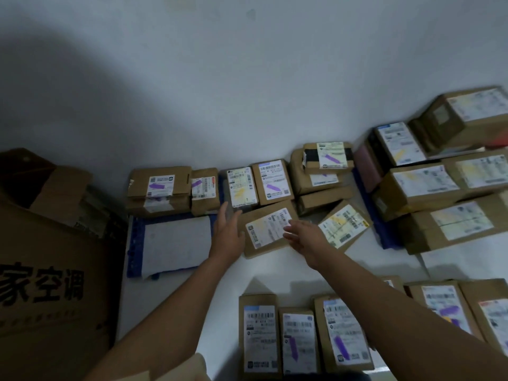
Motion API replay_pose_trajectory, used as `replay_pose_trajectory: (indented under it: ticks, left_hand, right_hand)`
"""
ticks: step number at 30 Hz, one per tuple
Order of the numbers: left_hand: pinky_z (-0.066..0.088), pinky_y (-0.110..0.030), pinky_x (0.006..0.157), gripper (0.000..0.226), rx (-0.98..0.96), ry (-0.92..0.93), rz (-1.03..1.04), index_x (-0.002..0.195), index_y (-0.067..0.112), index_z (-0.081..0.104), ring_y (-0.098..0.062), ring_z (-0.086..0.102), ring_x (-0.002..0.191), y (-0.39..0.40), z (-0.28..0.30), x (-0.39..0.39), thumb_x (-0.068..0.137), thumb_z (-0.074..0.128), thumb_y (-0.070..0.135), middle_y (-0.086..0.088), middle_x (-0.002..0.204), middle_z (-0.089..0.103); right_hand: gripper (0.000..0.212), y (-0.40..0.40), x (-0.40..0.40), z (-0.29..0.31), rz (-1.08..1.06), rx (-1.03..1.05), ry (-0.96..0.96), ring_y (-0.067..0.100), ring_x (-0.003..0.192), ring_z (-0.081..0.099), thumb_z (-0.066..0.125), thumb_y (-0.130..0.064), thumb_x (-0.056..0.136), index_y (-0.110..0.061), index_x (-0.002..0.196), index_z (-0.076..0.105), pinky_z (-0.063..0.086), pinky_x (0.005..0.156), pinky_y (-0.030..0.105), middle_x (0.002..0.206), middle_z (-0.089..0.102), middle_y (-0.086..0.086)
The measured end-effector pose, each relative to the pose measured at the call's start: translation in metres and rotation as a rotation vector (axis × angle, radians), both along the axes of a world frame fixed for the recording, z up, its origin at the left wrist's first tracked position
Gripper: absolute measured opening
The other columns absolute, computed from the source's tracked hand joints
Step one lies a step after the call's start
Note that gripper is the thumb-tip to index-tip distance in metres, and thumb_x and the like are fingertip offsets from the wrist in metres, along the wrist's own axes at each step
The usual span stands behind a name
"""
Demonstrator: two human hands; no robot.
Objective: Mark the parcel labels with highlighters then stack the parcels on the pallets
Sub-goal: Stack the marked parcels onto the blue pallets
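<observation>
A flat brown cardboard parcel with a yellow-marked white label (268,229) is seen lying at the front edge of a blue plastic pallet (135,243), tilted a little against the row behind it. The left hand (226,233) is held at the parcel's left edge with fingers straight and spread; whether it touches the cardboard cannot be told. The right hand (302,237) is laid over the parcel's right side, fingers extended and relaxed across the label's end, nothing being gripped.

Behind the parcel, a row of small brown parcels (270,181) is lined against the white wall (247,78), their labels marked in purple or yellow. A second yellow-marked parcel (343,225) is set just beside the right hand, angled. A pale sheet (176,243) is spread over the bare left part of the pallet. Larger brown boxes (439,188) are stacked at the right. A tall open carton printed with black characters (49,270) is stood at the left. Nearer the camera, more labelled parcels (299,339) are laid on the white floor, several streaked with purple.
</observation>
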State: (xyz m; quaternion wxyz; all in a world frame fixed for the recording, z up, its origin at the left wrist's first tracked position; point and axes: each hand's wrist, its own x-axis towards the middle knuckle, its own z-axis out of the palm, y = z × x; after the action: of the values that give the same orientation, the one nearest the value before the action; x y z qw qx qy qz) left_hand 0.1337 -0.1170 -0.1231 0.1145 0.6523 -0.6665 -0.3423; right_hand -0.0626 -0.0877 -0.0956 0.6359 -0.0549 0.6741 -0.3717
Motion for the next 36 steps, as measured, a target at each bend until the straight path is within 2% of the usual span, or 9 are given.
replay_pose_trajectory:
  ticks: [3,7,11,14,18,21,25,28,36]
  left_hand:
    - [0.026,-0.039,0.119,0.055,0.001,0.002,-0.026,0.142,0.018,0.045,-0.027,0.011,0.149,0.008,-0.001,-0.023,0.091,0.059,0.002,-0.002,0.165,0.0]
    - [0.027,-0.035,0.119,0.055,0.03,-0.023,-0.093,0.142,0.018,0.045,-0.024,0.009,0.149,0.015,-0.006,-0.049,0.091,0.057,0.001,0.001,0.164,-0.002]
    - [0.032,-0.04,0.116,0.059,0.008,-0.163,-0.199,0.147,0.018,0.04,-0.033,0.019,0.146,0.026,-0.01,-0.082,0.092,0.058,0.006,-0.006,0.163,0.006]
    - [0.034,-0.041,0.114,0.056,0.02,-0.17,-0.312,0.147,0.019,0.04,-0.029,0.025,0.145,0.037,-0.008,-0.113,0.094,0.059,0.016,-0.004,0.164,0.01]
    - [0.025,-0.043,0.118,0.068,0.063,-0.233,-0.491,0.153,0.022,0.029,-0.031,0.019,0.147,0.046,-0.009,-0.159,0.095,0.061,0.036,-0.009,0.164,0.005]
    - [0.016,-0.048,0.12,0.078,0.094,-0.331,-0.507,0.155,0.025,0.021,-0.036,0.013,0.148,0.046,-0.012,-0.191,0.092,0.061,0.046,-0.015,0.163,0.001]
    - [0.024,-0.048,0.116,0.093,0.09,-0.432,-0.493,0.156,0.031,0.009,-0.038,0.023,0.142,0.048,-0.02,-0.213,0.085,0.065,0.054,-0.02,0.158,0.01]
    - [0.029,-0.048,0.113,0.1,0.099,-0.481,-0.497,0.156,0.035,-0.001,-0.038,0.029,0.136,0.048,-0.021,-0.219,0.084,0.066,0.055,-0.022,0.15,0.019]
    - [0.03,-0.044,0.108,0.088,0.056,-0.269,-0.352,0.152,0.038,0.015,-0.03,0.034,0.13,0.038,0.01,-0.212,0.081,0.06,0.062,-0.01,0.142,0.03]
  right_hand:
    - [0.02,0.009,-0.032,-0.002,0.059,-0.062,0.139,0.021,0.087,0.066,0.055,-0.01,0.096,-0.008,0.115,0.062,0.052,0.067,0.027,0.102,0.069,0.013]
    - [0.017,0.018,-0.077,-0.002,0.411,-0.177,0.612,0.024,0.1,0.063,0.055,-0.017,0.097,-0.016,0.112,0.063,0.053,0.087,0.04,0.109,0.067,0.007]
    - [0.026,0.022,-0.124,-0.006,0.616,-0.271,0.914,0.019,0.104,0.055,0.052,-0.012,0.096,-0.014,0.121,0.059,0.048,0.082,0.03,0.12,0.059,0.005]
    - [0.036,0.027,-0.158,-0.019,0.707,-0.241,1.066,0.025,0.117,0.047,0.053,-0.01,0.093,-0.013,0.129,0.052,0.042,0.095,0.035,0.133,0.048,0.009]
    - [0.047,0.031,-0.176,-0.028,0.868,-0.198,0.949,0.026,0.124,0.048,0.054,-0.012,0.093,-0.014,0.14,0.045,0.045,0.103,0.042,0.142,0.046,0.009]
    - [0.045,0.031,-0.18,-0.029,0.815,-0.223,0.897,0.024,0.121,0.052,0.056,-0.013,0.094,-0.014,0.138,0.047,0.049,0.098,0.04,0.139,0.049,0.007]
    - [0.041,0.031,-0.186,-0.03,0.685,-0.244,0.894,0.022,0.114,0.057,0.058,-0.013,0.093,-0.015,0.134,0.051,0.051,0.094,0.038,0.134,0.053,0.006]
    - [0.035,0.032,-0.191,-0.029,0.617,-0.253,0.869,0.02,0.114,0.056,0.057,-0.012,0.095,-0.013,0.13,0.053,0.047,0.089,0.029,0.132,0.053,0.006]
    - [0.03,0.041,-0.182,-0.021,0.33,-0.357,0.85,0.014,0.106,0.053,0.052,-0.013,0.098,-0.013,0.128,0.051,0.046,0.088,0.031,0.134,0.048,0.006]
